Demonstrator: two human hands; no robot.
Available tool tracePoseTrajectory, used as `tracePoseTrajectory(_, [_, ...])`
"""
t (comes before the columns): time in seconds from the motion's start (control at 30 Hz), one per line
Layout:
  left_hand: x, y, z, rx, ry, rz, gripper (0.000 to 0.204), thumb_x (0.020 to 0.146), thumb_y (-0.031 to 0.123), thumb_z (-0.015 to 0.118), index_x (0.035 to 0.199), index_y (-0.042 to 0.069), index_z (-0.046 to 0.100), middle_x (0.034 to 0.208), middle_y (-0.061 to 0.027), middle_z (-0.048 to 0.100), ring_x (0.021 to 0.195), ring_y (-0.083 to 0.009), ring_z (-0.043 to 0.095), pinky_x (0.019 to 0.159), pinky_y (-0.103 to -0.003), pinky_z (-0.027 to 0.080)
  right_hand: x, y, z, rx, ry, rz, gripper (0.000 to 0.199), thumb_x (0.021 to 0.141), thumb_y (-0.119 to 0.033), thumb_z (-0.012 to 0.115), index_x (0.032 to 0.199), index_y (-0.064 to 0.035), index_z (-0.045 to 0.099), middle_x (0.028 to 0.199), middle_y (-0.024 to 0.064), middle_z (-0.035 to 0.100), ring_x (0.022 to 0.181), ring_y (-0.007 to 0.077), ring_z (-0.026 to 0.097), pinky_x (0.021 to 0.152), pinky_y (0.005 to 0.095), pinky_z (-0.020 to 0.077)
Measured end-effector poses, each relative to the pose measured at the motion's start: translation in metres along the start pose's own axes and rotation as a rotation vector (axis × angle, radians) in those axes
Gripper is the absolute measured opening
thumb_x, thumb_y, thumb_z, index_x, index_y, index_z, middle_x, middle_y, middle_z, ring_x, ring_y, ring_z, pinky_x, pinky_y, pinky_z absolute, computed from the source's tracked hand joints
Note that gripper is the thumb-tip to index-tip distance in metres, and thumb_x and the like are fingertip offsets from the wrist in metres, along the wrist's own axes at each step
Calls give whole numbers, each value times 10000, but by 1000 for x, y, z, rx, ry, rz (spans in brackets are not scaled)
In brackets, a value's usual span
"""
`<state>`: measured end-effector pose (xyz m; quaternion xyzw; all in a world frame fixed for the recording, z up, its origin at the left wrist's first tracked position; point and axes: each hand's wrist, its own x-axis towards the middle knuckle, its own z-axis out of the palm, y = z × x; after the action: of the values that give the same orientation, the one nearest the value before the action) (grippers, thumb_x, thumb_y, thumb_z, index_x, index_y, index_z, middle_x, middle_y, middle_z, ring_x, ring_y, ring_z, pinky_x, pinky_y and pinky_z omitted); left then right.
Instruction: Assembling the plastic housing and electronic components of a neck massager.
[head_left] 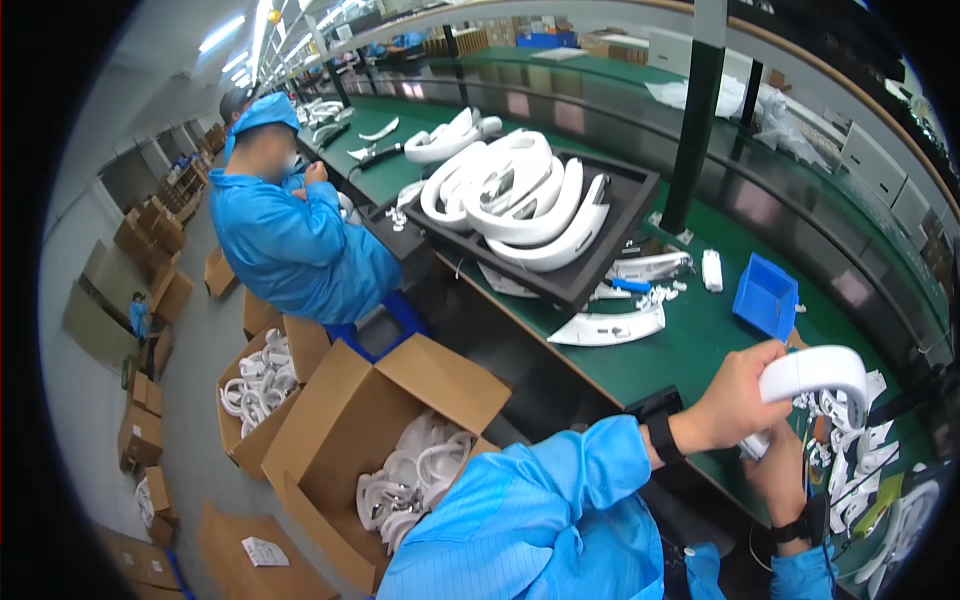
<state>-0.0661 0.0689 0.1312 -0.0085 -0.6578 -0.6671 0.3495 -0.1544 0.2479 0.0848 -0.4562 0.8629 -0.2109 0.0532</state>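
Both hands, left hand (735, 400) and seemingly right hand (780, 470), grip a curved white plastic part (815, 375).

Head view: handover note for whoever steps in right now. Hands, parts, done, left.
Left hand: fingers closed around a white curved shell, held above the green bench.
Right hand: under the shell's lower end, apparently gripping it; contact partly hidden.
Parts: black tray stacked with white shells further along the bench; one loose shell lying in front of it; blue bin to its right; small white pieces piled by the hands; open cartons of shells on the floor.
Done: cannot tell from this view.
Left: shell still in hand, not set down.
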Motion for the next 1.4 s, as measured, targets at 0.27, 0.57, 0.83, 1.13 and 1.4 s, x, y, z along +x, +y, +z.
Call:
tracePoseTrajectory(0.27, [-9, 5, 0, -4, 35, -13, 222, 724, 97, 690, 871, 5, 551, 740, -137, 607, 652, -223, 592, 626, -341, 475, -6, -5, 8, -24, 35, 25, 540, 704, -19, 762, 1204, -25, 560, 1102, 253, 667, 1034, 470, 631, 867, 516, 524])
tracePoseTrajectory(0.57, [-5, 4, -11, -43, -62, -12, 217, 720, 91, 688, 863, -4, 556, 740, -130, 617, 673, -179, 583, 642, -335, 482, -10, -14, -13, 11, -107, -33, 593, 686, 26, 736, 1228, -10, 499, 1089, 261, 619, 1007, 489, 599, 833, 515, 505])
tracePoseTrajectory(0.83, [-12, 33, -2, -266, -232, -118, 241, 757, 99, 680, 953, -1, 581, 810, -103, 635, 749, -145, 606, 673, -319, 492, -58, -33, -37, -107, -144, -36, 650, 634, 85, 667, 1243, 37, 443, 1072, 319, 591, 999, 539, 564, 852, 559, 478])
tracePoseTrajectory(1.13, [-15, 40, 4, -150, -588, -88, 276, 671, 103, 630, 915, -2, 553, 780, -151, 652, 713, -315, 666, 640, -355, 506, -87, -21, -55, -127, -523, -120, 491, 918, -192, 737, 1319, -14, 516, 1260, 276, 610, 1143, 359, 630, 989, 520, 466])
tracePoseTrajectory(1.4, [2, 33, 0, -345, -338, -186, 304, 862, 131, 737, 1096, 0, 594, 887, -32, 646, 788, -112, 633, 696, -283, 510, -54, -35, -53, 55, -150, -163, 591, 616, -15, 706, 1168, 16, 500, 962, 262, 612, 904, 505, 598, 783, 496, 496])
